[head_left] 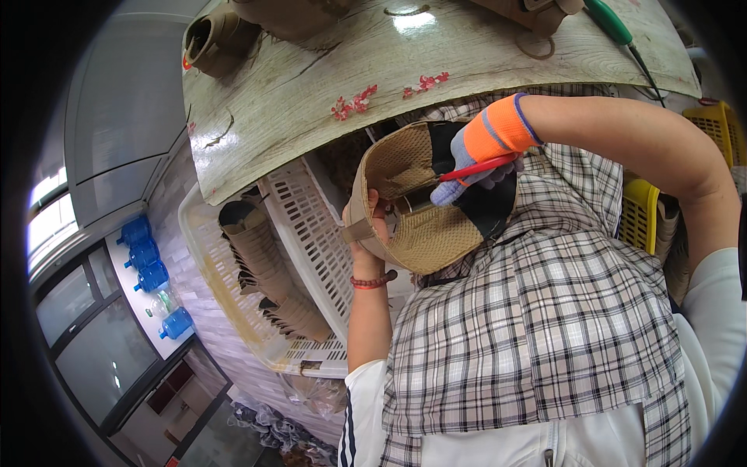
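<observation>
A tan boot upper (436,241) with a mesh-like lining and black inner panels is held over my lap, its opening turned up toward me. My left hand (375,214), bare, grips its left side, with fingertips showing inside the rim and the rest partly hidden by the material. My right hand (478,167), in a grey and orange work glove, is closed around red-handled scissors (482,166). The scissors reach into the upper's opening; their tips are hard to make out.
A wood-patterned table (288,109) lies ahead, bearing more tan uppers (222,43) and a green-handled tool (609,22). Stacked uppers (261,249) fill part of a white plastic basket (210,265) at left. Yellow crates (640,214) stand at right; blue water jugs (148,261) line the far left.
</observation>
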The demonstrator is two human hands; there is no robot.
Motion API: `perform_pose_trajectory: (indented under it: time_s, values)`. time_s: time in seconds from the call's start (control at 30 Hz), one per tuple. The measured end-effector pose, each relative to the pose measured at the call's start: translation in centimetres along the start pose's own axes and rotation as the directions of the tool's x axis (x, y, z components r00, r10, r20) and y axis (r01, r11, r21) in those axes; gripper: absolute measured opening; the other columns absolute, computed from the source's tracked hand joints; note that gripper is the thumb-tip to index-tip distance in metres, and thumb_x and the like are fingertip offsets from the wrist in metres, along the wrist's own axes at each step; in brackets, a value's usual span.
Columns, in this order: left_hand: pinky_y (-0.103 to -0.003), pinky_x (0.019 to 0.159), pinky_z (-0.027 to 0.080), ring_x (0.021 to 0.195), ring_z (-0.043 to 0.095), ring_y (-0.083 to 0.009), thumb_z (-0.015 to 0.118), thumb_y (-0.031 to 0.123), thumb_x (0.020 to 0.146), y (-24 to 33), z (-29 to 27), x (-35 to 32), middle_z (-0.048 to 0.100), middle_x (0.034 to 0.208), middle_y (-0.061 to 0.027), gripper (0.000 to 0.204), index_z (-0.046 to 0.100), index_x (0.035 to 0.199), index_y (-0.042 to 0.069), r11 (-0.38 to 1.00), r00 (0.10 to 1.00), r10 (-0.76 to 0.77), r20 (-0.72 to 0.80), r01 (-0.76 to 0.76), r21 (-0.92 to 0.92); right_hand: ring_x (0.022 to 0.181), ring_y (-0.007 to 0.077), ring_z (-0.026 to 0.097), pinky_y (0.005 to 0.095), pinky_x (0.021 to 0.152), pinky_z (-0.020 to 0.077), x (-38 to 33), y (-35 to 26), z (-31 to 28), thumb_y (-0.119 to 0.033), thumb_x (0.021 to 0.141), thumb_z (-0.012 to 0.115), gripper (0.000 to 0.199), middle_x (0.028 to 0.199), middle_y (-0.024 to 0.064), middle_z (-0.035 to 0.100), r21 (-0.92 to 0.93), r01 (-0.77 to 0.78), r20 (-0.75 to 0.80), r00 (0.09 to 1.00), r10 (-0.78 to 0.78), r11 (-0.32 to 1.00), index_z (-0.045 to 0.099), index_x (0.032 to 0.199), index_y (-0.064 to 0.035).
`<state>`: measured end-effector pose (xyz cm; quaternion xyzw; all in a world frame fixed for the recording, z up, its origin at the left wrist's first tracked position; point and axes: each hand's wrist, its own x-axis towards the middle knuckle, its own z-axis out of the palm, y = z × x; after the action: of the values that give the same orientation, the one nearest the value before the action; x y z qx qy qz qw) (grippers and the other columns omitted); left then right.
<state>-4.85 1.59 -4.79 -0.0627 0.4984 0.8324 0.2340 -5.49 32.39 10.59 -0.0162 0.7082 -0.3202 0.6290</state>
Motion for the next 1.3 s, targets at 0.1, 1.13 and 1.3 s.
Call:
perform_pose_trajectory:
  time_s: [0.1, 1.13, 1.3]
  values:
    - [-0.043, 0.093, 0.051, 0.103, 0.065, -0.0210, 0.067, 0.027, 0.092, 0.8, 1.6, 0.0, 0.069, 0.110, -0.0059, 0.033, 0.066, 0.118, 0.006, 0.997, 1.000, 0.001, -0.004, -0.001, 0.075, 0.047, 0.0173, 0.052, 0.0317, 0.049, 0.0491, 1.0, 0.4, -0.1, -0.061, 0.094, 0.049, 0.059, 0.058, 0.0042, 0.055, -0.044, 0.025, 0.019, 1.000, -0.025, 0.999, 0.060, 0.071, -0.0074]
    - [-0.030, 0.091, 0.047, 0.105, 0.058, -0.0144, 0.070, 0.027, 0.094, -1.2, 3.6, 2.1, 0.065, 0.116, -0.0031, 0.042, 0.061, 0.127, 0.002, 0.989, 0.988, -0.075, 0.134, 0.057, 0.135, 0.052, 0.0138, 0.053, 0.0298, 0.052, 0.0496, 0.6, 10.0, 3.3, -0.083, 0.089, 0.023, 0.102, 0.062, 0.0037, 0.054, 0.618, 0.236, 0.231, 0.857, -0.460, 0.750, 0.068, 0.102, 0.0080]
    - [-0.030, 0.082, 0.049, 0.094, 0.058, -0.0122, 0.071, 0.028, 0.094, -1.3, 3.4, 2.3, 0.066, 0.105, 0.0005, 0.036, 0.065, 0.119, 0.003, 0.983, 0.986, -0.099, 0.133, 0.077, 0.165, 0.052, 0.0122, 0.050, 0.0285, 0.052, 0.0469, 0.7, 10.0, 1.5, -0.083, 0.089, 0.025, 0.101, 0.062, 0.0009, 0.051, 0.479, 0.301, 0.212, 0.872, -0.442, 0.824, 0.068, 0.104, 0.0073]
